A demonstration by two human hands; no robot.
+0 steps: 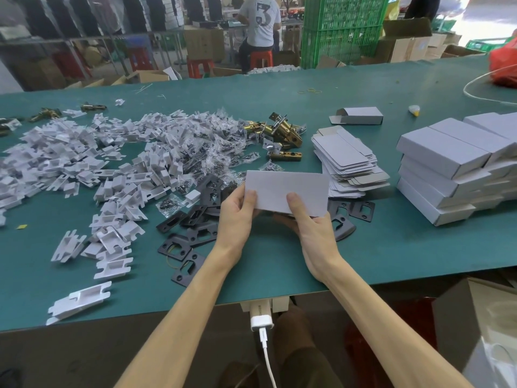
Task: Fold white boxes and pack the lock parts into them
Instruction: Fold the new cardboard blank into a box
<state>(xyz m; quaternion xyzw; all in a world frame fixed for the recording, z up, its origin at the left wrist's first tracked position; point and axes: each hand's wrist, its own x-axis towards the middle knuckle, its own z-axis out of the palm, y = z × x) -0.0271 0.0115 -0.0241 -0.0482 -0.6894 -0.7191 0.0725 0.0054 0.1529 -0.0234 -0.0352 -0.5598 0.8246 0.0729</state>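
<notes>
Left hand (pixel 237 211): grips white box (pixel 288 191) at its left end.
Right hand (pixel 310 225): grips its near edge.
Worktop (pixel 377 247): bare green beside flat boxes (pixel 347 161).

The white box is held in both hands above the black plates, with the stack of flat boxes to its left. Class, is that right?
No. The head view shows the stack of flat boxes to the right of the white box, not left. The left hand and right hand do hold the box above the black plates.

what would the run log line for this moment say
left hand grips white box | right hand grips it | flat box stack beside
</notes>
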